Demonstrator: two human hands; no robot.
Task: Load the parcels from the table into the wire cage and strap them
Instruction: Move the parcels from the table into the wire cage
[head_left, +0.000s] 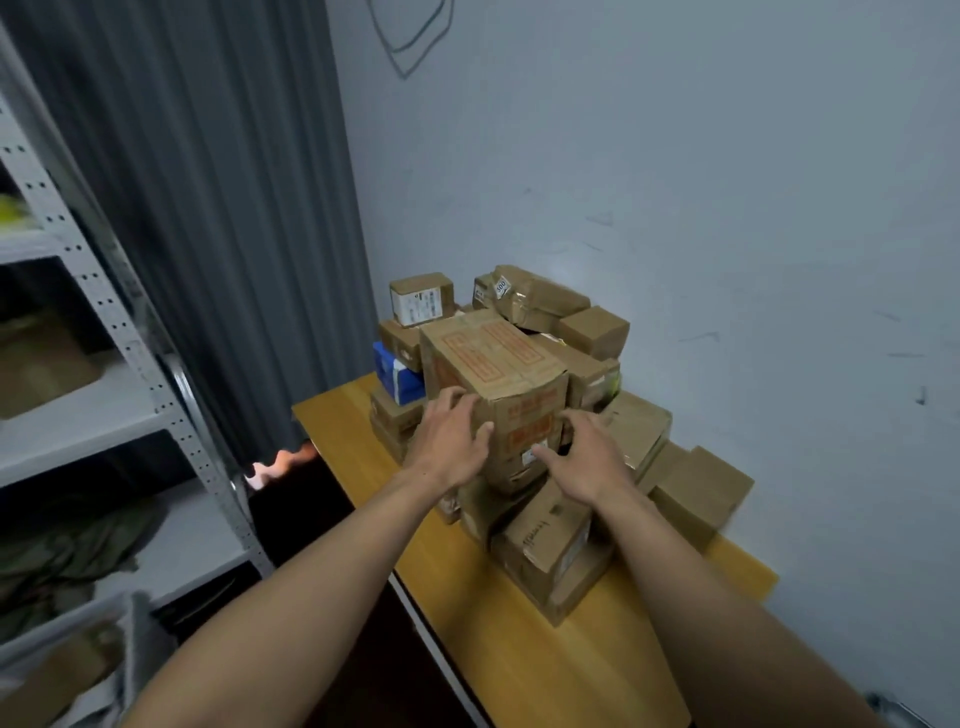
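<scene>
Big printed box (496, 364), brown cardboard with orange markings, sits on top of the parcel pile (561, 540), at the pile's near-left part. The pile sits on a wooden table (524, 660) pushed against the wall (675, 182). Left hand (449, 441) wraps the box's near-left corner, with the fingers on the left side and the thumb on the front face, grasping it. Right hand (584, 460) is at the box's lower near-right corner with fingers spread and slightly bent; can't tell if it actually grips or only touches. Both forearms are stretched out over the table. Blue parcel (397, 376) is wedged in the pile just left of the box. Small labelled box (422, 299) sits behind it, on the far side. Grey curtain (208, 208) hangs left of the table, and a metal shelf rack (111, 306) stands further left.
</scene>
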